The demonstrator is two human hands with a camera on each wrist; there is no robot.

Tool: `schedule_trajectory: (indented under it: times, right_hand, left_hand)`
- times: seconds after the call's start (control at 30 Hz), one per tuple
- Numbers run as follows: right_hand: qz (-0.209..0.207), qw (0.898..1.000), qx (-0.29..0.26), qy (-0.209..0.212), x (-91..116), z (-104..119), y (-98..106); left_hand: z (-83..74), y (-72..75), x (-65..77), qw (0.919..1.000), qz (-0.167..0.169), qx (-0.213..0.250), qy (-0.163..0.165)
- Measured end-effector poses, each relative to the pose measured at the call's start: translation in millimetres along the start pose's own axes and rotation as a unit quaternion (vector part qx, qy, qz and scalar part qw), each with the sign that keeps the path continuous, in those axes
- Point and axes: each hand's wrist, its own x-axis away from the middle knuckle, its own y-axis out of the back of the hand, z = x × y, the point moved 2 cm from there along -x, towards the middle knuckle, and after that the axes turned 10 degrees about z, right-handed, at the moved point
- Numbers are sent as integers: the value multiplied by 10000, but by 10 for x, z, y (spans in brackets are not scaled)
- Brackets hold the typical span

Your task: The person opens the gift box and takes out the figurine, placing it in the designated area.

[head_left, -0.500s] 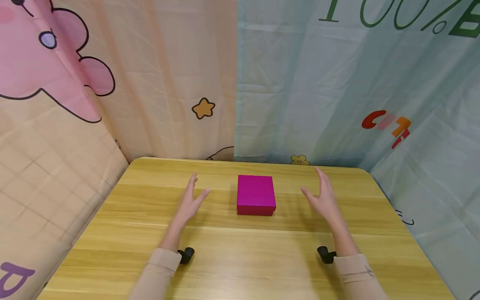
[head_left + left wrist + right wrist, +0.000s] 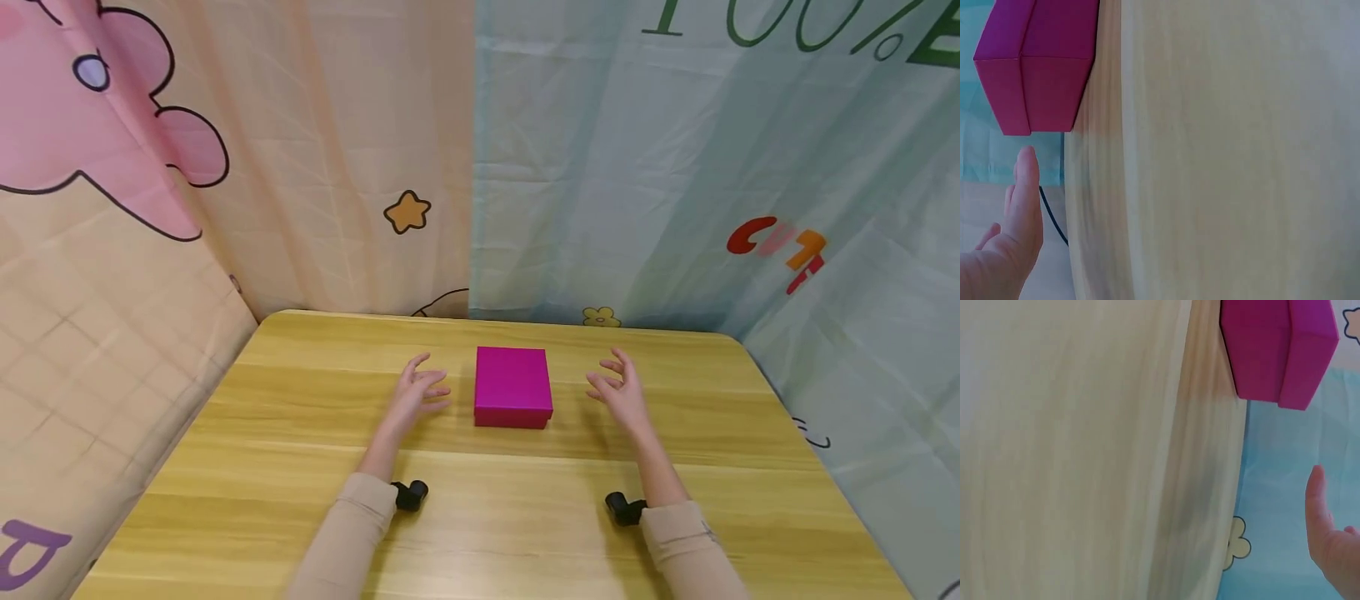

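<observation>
A magenta box with a fitted lid sits closed on the wooden table, near its far edge. To its left hovers my left hand, fingers spread loosely toward the box and holding nothing. My right hand hangs on the other side, fingers apart, also with nothing in it and a wider gap to the box. Both wrist views show the box's side and lid seam, with the left hand and right hand short of touching it.
The light wooden table spreads around the box. Behind it hang printed curtains, one beige and one pale blue. A black wrist camera is strapped at each sleeve, such as the left camera.
Both hands have moved inward toward the box, the left one farther. Their fingers have turned and now spread toward the box. The box has stayed in place.
</observation>
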Motion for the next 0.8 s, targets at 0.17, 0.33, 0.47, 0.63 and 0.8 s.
schedule_trajectory:
  times: [0.17,0.33,0.47,0.63,0.8]
  right_hand:
    - [128,9955,-884,-307,-183,-368,15]
    - [409,9929,-896,-664,-206,-362,-119]
    - [693,9886,-941,-948,-185,-292,-229]
    - [916,9839,-966,-1193,-196,-283,-309]
    - [1008,9818,-923,-1321,-218,-323,-334]
  left_hand:
    - [87,-54,-86,9990,124,257,348]
    - [123,-106,-147,9970,245,487,541]
    - [139,-157,-193,9953,341,569,709]
    - [162,-210,-243,9944,438,488,834]
    - [188,-232,-283,9938,385,419,958]
